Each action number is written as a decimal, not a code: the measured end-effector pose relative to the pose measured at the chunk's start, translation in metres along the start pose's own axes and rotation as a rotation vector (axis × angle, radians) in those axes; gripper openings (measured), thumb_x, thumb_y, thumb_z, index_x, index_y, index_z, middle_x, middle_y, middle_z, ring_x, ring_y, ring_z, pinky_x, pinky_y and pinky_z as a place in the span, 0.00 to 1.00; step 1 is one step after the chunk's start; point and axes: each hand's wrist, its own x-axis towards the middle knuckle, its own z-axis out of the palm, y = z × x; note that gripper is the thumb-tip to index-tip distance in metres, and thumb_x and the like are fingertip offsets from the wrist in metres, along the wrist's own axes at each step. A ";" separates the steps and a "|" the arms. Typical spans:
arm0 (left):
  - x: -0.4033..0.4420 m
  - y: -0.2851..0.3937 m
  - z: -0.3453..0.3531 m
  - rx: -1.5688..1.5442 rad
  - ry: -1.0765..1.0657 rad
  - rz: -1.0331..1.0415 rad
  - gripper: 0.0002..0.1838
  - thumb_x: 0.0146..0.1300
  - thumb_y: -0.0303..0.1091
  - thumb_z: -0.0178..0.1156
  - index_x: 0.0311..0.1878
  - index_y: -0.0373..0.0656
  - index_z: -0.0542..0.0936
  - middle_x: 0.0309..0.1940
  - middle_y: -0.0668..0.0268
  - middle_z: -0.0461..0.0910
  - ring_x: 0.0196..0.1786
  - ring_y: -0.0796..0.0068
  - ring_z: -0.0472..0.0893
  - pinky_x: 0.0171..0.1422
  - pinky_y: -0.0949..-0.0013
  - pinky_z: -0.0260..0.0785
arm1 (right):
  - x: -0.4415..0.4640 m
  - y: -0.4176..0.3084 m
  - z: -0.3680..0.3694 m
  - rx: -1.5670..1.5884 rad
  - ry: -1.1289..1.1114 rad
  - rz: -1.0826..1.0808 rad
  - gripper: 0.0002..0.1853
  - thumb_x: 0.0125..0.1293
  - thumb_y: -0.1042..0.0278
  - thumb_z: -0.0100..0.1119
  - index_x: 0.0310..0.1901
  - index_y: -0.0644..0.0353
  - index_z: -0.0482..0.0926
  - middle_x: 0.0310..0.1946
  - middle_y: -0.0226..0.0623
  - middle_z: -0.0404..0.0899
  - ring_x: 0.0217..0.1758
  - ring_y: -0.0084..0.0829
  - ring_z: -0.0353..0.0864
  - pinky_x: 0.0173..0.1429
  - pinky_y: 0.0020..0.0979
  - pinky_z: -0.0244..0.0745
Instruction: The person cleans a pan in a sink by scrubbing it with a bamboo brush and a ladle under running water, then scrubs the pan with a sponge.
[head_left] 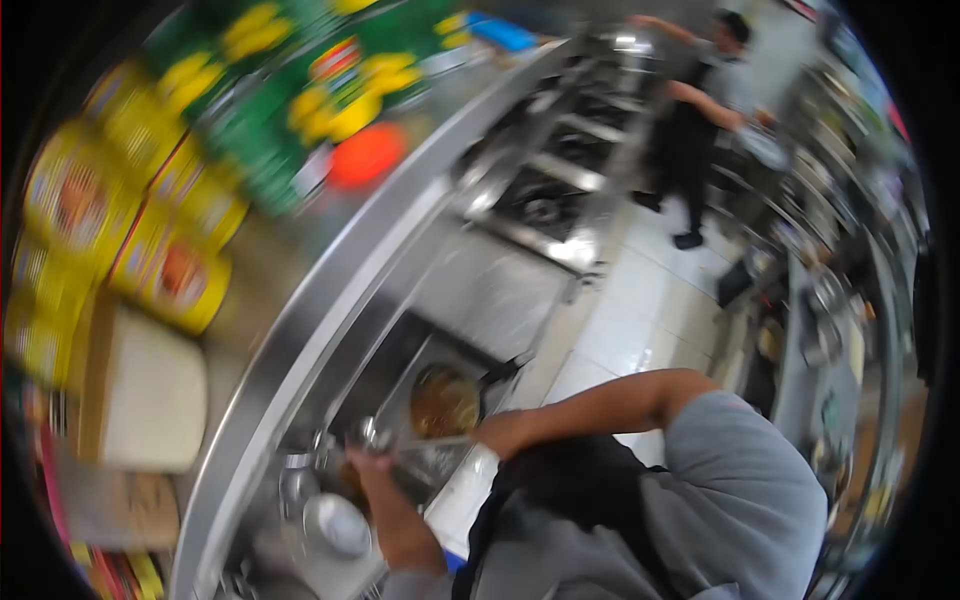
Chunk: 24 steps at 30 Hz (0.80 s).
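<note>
Blur softens much of the view. My left hand (370, 463) is over the sink area, its fingers closed against a small shiny rounded metal thing (374, 434) whose kind I cannot tell. Beside the pan, my right hand (497, 434) is closed at the end of a thin pale bar (435, 441), which runs left toward that metal thing. A dark-handled pan (472, 402) with brown liquid inside rests in the recessed metal basin, between and beyond my hands. A white rounded container (338, 524) stands left of my left forearm.
A steel ledge (330, 270) curves along the left. Yellow cans (80, 195), a white block (155, 390), green crates (245, 150) and an orange-red round thing (367, 155) lie beyond it. Past the counter is a stove (545, 210); another person (700, 110) stands beside it.
</note>
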 end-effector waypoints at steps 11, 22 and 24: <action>0.030 -0.061 -0.023 -0.139 0.255 0.411 0.18 0.68 0.28 0.63 0.60 0.41 0.74 0.49 0.58 0.81 0.50 0.56 0.83 0.51 0.49 0.84 | -0.005 0.001 -0.051 1.221 -0.497 0.391 0.21 0.66 0.73 0.58 0.59 0.62 0.68 0.26 0.34 0.74 0.22 0.28 0.78 0.25 0.34 0.77; 0.004 -0.068 0.001 1.321 0.659 0.708 0.31 0.66 0.56 0.64 0.54 0.33 0.80 0.50 0.40 0.83 0.55 0.39 0.81 0.61 0.47 0.71 | -0.048 0.012 -0.072 1.262 -0.481 0.402 0.13 0.67 0.71 0.58 0.50 0.55 0.67 0.21 0.25 0.66 0.14 0.16 0.63 0.16 0.23 0.63; 0.020 -0.066 -0.018 1.352 0.663 0.712 0.28 0.68 0.53 0.62 0.55 0.33 0.79 0.49 0.40 0.82 0.53 0.37 0.81 0.60 0.46 0.71 | -0.047 0.020 -0.078 1.345 -0.453 0.386 0.11 0.69 0.72 0.57 0.49 0.55 0.68 0.21 0.24 0.65 0.14 0.16 0.63 0.16 0.23 0.63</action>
